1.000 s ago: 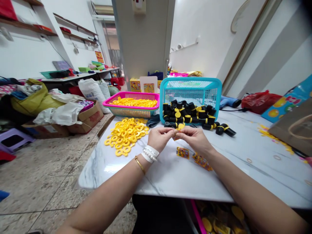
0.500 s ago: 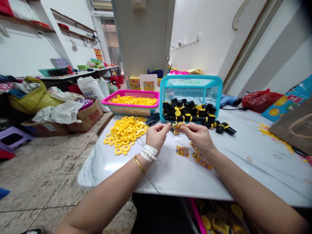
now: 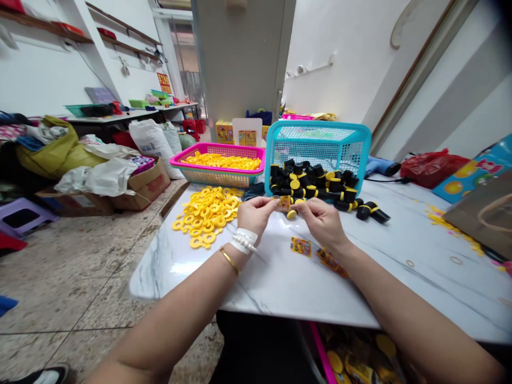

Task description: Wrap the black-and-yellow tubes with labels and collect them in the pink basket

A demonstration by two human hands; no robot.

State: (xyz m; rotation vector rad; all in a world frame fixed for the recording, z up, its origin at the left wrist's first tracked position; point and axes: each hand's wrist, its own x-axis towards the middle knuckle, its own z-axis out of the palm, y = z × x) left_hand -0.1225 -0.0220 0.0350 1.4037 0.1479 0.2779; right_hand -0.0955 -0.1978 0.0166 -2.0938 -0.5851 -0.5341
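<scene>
Pinched in the fingers of my left hand (image 3: pixel 254 217) is a small orange printed packet (image 3: pixel 284 204), held above the table. My right hand (image 3: pixel 323 223) is closed just to the right of it, thumb and fingertips together; what they grip, if anything, is hidden. A yellow round cap (image 3: pixel 292 214) shows between the two hands. Below them another printed packet (image 3: pixel 301 246) lies flat, and a small stack of packets (image 3: pixel 331 262) sits partly behind my right wrist. Left of my left hand is a pile of yellow ring pieces (image 3: pixel 206 213).
A turquoise basket (image 3: pixel 320 126), tipped toward me, spills black cylinders with yellow caps (image 3: pixel 316 181). Beside it stands a pink-rimmed basket (image 3: pixel 176 160) of yellow pieces. A paper bag (image 3: pixel 484 208) and a red plastic bag (image 3: pixel 432 166) are at the right.
My right fingers have come away from the printed packet, which stays in my left hand. The yellow cap between the hands has come into sight. The view has shifted slightly.
</scene>
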